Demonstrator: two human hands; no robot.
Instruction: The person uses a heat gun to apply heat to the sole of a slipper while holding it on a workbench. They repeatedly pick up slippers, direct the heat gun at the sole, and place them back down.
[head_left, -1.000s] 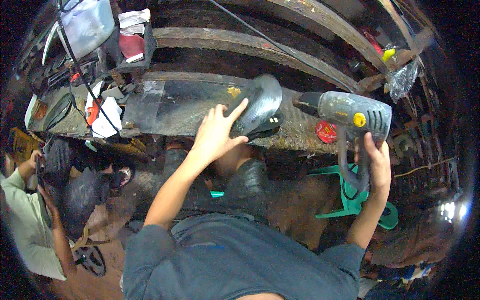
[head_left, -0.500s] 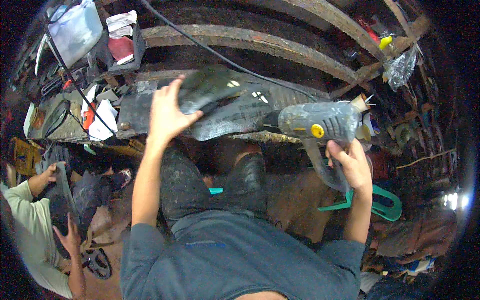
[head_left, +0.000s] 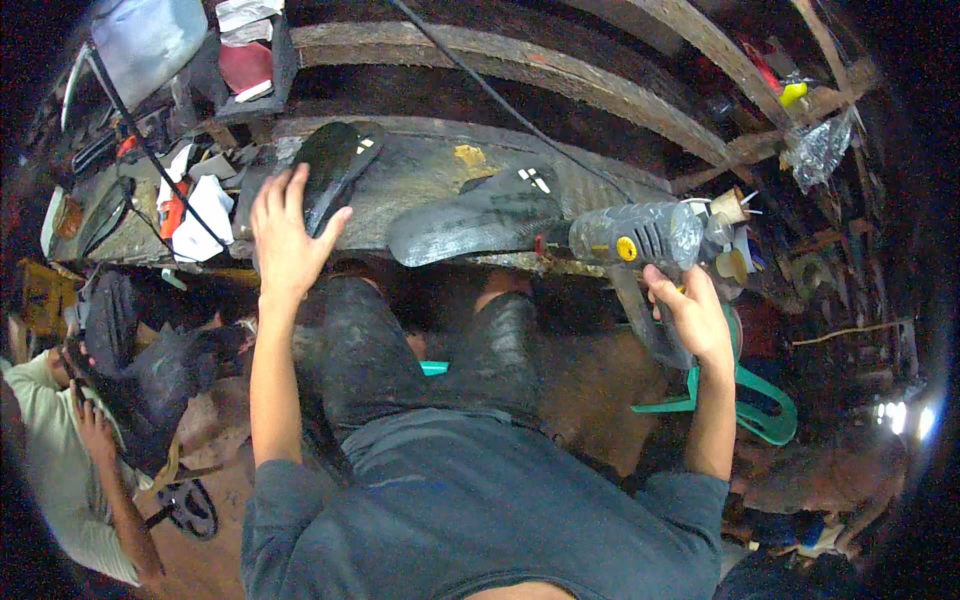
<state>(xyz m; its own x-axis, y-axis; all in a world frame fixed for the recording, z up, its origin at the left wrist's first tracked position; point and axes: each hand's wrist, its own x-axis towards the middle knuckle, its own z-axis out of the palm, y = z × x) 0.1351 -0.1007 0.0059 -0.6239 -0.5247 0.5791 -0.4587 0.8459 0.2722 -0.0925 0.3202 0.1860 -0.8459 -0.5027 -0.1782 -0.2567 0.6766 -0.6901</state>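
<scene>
My right hand (head_left: 697, 315) grips the handle of a grey heat gun (head_left: 640, 237) with a yellow round dial. Its nozzle faces left, close to the right end of a black shoe sole (head_left: 470, 222) with small white marks, lying on the wooden bench (head_left: 430, 165). A reddish tint shows at the nozzle. Farther left lies a second black sole (head_left: 335, 165), also with white marks. My left hand (head_left: 292, 232) is at that sole's near left edge, fingers spread; whether the fingertips touch it I cannot make out.
Papers, an orange-handled item (head_left: 172, 215) and scraps clutter the bench's left end. A dark cable (head_left: 480, 90) crosses above the bench. At lower left another person (head_left: 75, 450) sits handling a dark strip. A green plastic piece (head_left: 765, 410) is below my right arm.
My left hand and the second sole have moved left, so the two soles now lie apart. The heat gun stays in my right hand, and its nozzle now looks reddish.
</scene>
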